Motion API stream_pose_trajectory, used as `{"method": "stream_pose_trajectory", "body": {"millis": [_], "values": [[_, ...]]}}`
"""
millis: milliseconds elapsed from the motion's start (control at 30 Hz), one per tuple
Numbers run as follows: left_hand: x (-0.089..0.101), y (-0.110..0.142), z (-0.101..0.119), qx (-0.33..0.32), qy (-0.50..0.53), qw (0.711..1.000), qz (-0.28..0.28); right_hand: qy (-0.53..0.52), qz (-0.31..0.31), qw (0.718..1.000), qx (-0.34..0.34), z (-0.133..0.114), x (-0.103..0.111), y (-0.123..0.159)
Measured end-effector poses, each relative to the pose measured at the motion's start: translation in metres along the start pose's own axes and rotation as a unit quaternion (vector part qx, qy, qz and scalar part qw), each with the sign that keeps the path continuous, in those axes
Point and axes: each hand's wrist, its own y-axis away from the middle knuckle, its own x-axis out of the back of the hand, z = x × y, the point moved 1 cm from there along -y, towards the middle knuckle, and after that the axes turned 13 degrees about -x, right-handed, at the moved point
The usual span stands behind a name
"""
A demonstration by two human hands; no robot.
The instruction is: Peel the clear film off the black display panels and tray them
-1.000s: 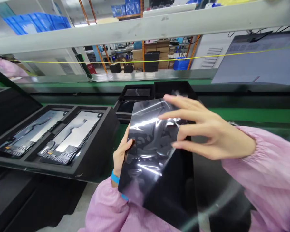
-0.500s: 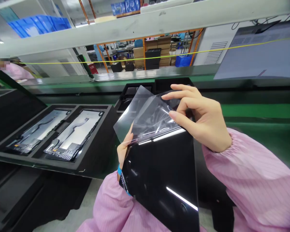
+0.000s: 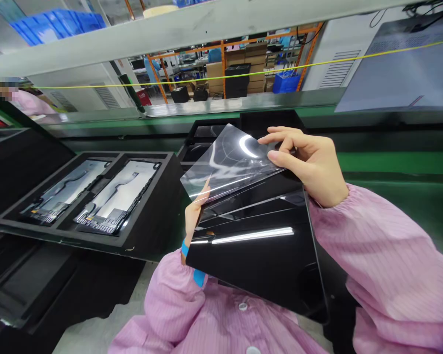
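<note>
A glossy black screen panel (image 3: 258, 255) is held tilted in front of my chest. My left hand (image 3: 194, 216) grips its left edge, thumb on the glass and fingers behind. A clear protective film (image 3: 229, 160) is lifted off the panel's far end and stands free above it. My right hand (image 3: 308, 160) pinches the film's right corner between thumb and forefinger. Both sleeves are pink.
A black foam tray (image 3: 158, 206) with two panels face down lies to the left on the green conveyor belt (image 3: 391, 162). Smaller black trays (image 3: 206, 137) sit behind the film. Another black tray (image 3: 18, 295) lies at the lower left. A person in pink is at the far left.
The right hand has peeled the film from lying crumpled on the glass to lifted clear at the far end. The panel has tipped flatter and the bare glass now shows.
</note>
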Motion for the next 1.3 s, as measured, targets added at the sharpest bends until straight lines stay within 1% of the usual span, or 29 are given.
{"method": "stream_pose_trajectory", "body": {"millis": [100,167,267,333,400,533,633,800,933,1033,1167,1233,1300], "values": [[0.000,-0.003,-0.003,0.002,-0.001,1.000,-0.010,-0.003,0.004,1.000,-0.007,0.001,0.000,0.000],[-0.003,-0.002,0.000,0.004,-0.001,1.000,-0.022,-0.004,0.004,1.000,-0.014,0.001,0.000,0.001],[-0.010,0.004,0.016,0.003,-0.008,0.999,-0.038,-0.031,-0.002,0.999,-0.030,0.004,0.000,0.001],[-0.017,0.011,0.029,0.003,-0.018,0.999,-0.031,-0.057,-0.009,0.998,-0.036,0.009,0.002,0.001],[-0.026,0.018,0.040,0.016,0.015,1.000,-0.021,-0.079,-0.016,0.996,-0.031,0.016,0.005,0.000],[-0.043,0.026,0.053,0.056,0.150,0.987,-0.025,-0.098,-0.010,0.995,0.004,0.029,0.010,-0.002],[-0.048,0.026,0.058,0.062,0.160,0.985,-0.029,-0.094,0.005,0.995,0.022,0.031,0.011,-0.004],[-0.048,0.026,0.063,0.049,0.154,0.986,-0.034,-0.048,0.038,0.998,-0.003,0.023,0.010,-0.005],[-0.047,0.025,0.059,0.046,0.152,0.987,-0.028,-0.041,0.046,0.998,-0.015,0.019,0.009,-0.007],[-0.041,0.020,0.050,0.040,0.149,0.988,-0.028,-0.051,0.053,0.997,-0.019,0.012,0.006,-0.006],[-0.024,0.005,0.029,0.040,0.086,0.995,-0.009,-0.049,0.094,0.994,0.005,-0.002,-0.004,0.000],[-0.017,-0.003,0.015,0.055,0.063,0.997,-0.006,-0.037,0.100,0.994,0.007,-0.006,-0.010,0.004],[-0.013,-0.008,0.003,0.079,0.069,0.994,-0.013,-0.022,0.099,0.995,0.009,-0.010,-0.016,0.008]]}}
